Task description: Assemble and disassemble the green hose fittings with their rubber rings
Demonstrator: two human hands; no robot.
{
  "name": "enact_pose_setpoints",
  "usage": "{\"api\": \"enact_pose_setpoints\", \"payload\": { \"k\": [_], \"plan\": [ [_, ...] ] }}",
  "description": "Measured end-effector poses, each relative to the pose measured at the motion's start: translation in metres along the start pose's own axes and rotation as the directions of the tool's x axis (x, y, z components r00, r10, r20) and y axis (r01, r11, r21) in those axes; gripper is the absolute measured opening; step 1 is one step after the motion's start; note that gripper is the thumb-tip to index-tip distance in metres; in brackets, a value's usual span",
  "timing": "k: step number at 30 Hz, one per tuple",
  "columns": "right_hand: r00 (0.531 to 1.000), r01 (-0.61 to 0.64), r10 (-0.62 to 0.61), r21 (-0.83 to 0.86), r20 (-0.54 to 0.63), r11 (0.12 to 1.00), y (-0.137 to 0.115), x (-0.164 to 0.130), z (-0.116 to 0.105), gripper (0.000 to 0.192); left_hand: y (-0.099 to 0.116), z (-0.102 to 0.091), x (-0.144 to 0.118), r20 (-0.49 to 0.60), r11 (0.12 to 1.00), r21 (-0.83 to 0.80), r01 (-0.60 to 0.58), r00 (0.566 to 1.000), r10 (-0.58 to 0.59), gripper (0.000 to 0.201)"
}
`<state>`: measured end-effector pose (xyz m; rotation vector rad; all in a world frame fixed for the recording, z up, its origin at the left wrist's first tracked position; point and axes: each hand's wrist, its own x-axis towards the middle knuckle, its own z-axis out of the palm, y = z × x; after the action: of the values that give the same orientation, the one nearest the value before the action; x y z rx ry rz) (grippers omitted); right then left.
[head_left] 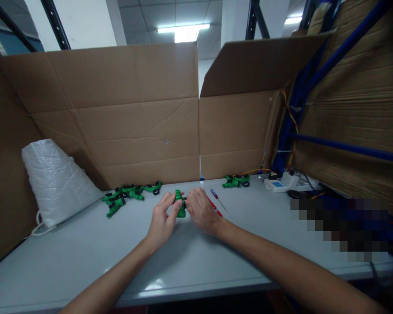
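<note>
In the middle of the view I hold a small green toy car (180, 205) above the table. My left hand (163, 213) pinches it from the left, thumb in front. My right hand (201, 211) is closed at its right side, with the fingertips at a small dark part that they mostly hide. Behind my right hand lie a screwdriver (218, 200) with a blue-purple handle and a red pen-like tool (215, 206), partly covered by the hand.
Several similar green toy cars (124, 195) with black wheels lie in a group at the back left; more green toys (236, 181) lie at the back right. A silvery padded bag (59, 183) leans at left. A white power strip (281, 183) with cables sits right. Cardboard walls (134, 122) enclose the table (118, 248).
</note>
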<state>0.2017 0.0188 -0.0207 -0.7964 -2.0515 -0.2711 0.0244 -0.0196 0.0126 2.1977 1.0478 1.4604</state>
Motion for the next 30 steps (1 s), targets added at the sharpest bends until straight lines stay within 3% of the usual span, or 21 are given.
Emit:
{"api": "enact_pose_setpoints", "payload": {
  "k": [8, 18, 23, 30],
  "plan": [
    [0.981, -0.193, 0.194, 0.239, 0.018, 0.952, -0.003, 0.0, -0.011, 0.034, -0.005, 0.005, -0.002, 0.093, 0.999, -0.041, 0.01, 0.996, -0.006, 0.04],
    [0.93, -0.366, 0.313, 0.42, 0.192, 0.83, -0.001, 0.001, -0.009, 0.033, -0.007, 0.0, -0.003, 0.117, 0.999, 0.029, -0.019, 0.993, 0.016, 0.03],
    [0.897, -0.439, 0.376, 0.558, 0.231, 0.704, -0.005, 0.004, -0.006, 0.037, -0.011, -0.003, -0.005, 0.106, 0.98, 0.15, -0.129, 0.988, 0.113, 0.04],
    [0.87, -0.491, 0.341, 0.69, 0.356, 0.532, 0.002, 0.008, -0.001, 0.046, -0.029, -0.015, -0.004, 0.223, 0.847, 0.37, -0.381, 0.922, 0.317, 0.051]
  ]
}}
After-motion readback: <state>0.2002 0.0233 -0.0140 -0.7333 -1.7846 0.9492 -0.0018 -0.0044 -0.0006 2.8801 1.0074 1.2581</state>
